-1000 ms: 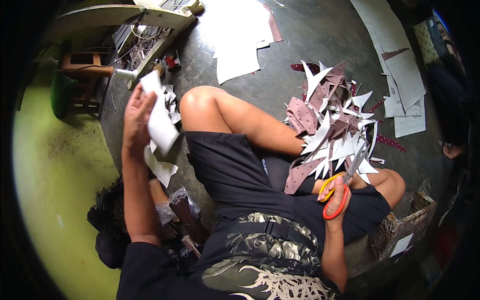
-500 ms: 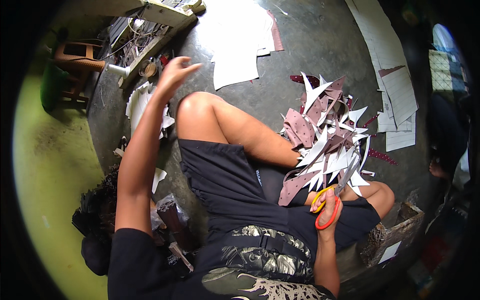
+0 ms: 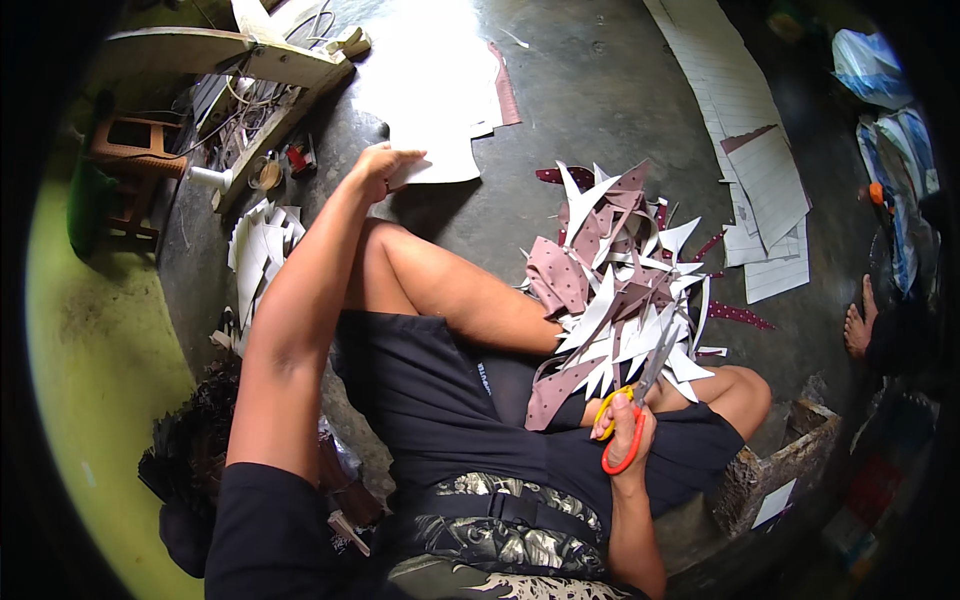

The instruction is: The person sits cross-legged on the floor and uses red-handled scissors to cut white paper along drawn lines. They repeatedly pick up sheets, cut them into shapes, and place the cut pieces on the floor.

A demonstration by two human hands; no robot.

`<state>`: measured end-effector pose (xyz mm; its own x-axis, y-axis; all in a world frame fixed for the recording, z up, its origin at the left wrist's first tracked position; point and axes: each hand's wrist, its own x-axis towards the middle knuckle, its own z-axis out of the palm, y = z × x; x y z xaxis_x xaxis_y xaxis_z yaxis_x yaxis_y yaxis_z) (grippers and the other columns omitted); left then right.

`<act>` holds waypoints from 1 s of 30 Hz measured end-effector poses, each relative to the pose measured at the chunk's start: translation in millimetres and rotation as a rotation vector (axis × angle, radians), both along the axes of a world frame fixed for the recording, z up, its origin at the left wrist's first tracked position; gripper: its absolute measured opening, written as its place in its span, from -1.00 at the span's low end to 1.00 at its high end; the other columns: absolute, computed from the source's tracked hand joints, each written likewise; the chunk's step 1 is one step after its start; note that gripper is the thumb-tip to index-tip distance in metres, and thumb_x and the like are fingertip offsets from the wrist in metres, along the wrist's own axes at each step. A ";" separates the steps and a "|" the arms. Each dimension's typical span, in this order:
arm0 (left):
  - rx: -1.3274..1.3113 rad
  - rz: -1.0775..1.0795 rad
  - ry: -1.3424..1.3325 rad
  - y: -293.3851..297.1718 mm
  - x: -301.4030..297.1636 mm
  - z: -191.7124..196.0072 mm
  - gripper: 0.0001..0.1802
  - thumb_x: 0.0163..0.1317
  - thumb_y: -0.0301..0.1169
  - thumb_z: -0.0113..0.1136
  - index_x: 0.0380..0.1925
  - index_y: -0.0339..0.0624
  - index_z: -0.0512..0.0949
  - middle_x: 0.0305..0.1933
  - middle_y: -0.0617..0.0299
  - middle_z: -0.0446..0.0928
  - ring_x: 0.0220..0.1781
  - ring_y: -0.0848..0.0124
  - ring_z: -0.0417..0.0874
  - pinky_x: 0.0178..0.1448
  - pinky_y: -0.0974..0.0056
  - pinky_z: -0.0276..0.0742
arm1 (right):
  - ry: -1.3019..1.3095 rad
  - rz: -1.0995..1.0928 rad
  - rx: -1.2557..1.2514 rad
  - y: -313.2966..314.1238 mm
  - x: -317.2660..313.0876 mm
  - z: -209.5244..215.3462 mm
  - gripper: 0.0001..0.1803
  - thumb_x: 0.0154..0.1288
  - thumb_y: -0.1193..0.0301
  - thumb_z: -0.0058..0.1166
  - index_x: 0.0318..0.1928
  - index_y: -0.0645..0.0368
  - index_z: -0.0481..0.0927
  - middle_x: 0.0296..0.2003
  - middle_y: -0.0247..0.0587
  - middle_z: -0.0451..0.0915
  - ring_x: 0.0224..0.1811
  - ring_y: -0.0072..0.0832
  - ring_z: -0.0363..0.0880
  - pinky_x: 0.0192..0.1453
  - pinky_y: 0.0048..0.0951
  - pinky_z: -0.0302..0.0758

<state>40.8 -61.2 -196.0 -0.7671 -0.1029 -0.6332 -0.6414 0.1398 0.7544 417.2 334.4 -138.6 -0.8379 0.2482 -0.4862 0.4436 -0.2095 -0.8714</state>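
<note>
Our left hand [image 3: 380, 165] has its fingers curled onto the near edge of a white sheet [image 3: 430, 110] lying on the dark floor [image 3: 590, 80], far left. Our right hand [image 3: 625, 420] has its fingers closed through the orange handles of the scissors [image 3: 630, 420], resting by our knee. Just beyond the blades lies a pile of white and maroon scraps [image 3: 620, 290].
</note>
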 end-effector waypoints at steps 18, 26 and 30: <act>0.639 -0.712 -0.148 127.9 201.4 126.5 -0.09 0.23 -0.51 0.52 0.54 -0.34 0.27 0.40 0.13 0.52 0.40 0.38 0.52 0.49 0.22 0.42 | 0.344 -0.224 -0.179 3.7 -67.7 55.7 -0.66 0.27 0.57 0.40 -0.11 0.17 0.44 -0.24 -0.38 0.51 -0.27 -0.70 0.44 -0.09 -0.63 0.40; 0.472 -0.943 -0.207 145.7 210.9 113.8 -0.24 0.26 -0.32 0.58 0.38 -0.38 0.46 0.25 0.14 0.65 0.27 0.38 0.61 0.37 0.26 0.52 | 0.290 -0.110 -0.127 24.1 -73.3 54.6 -0.67 0.27 0.58 0.34 -0.10 0.17 0.42 -0.21 -0.39 0.48 -0.19 -0.68 0.44 0.00 -0.60 0.41; 0.711 -0.628 -0.119 134.6 197.9 102.9 -0.14 0.32 -0.12 0.50 0.47 -0.31 0.36 0.22 0.13 0.65 0.29 0.35 0.63 0.36 0.10 0.59 | 0.274 -0.010 -0.146 35.4 -77.2 63.6 -0.67 0.27 0.63 0.34 -0.08 0.20 0.44 -0.25 -0.42 0.48 -0.25 -0.72 0.44 -0.10 -0.66 0.40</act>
<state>238.8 73.4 -93.0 -0.4781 0.7444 -0.4661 -0.6834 0.0181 0.7298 340.0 369.8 -75.0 -0.9406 0.2013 -0.2735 0.1933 -0.3448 -0.9186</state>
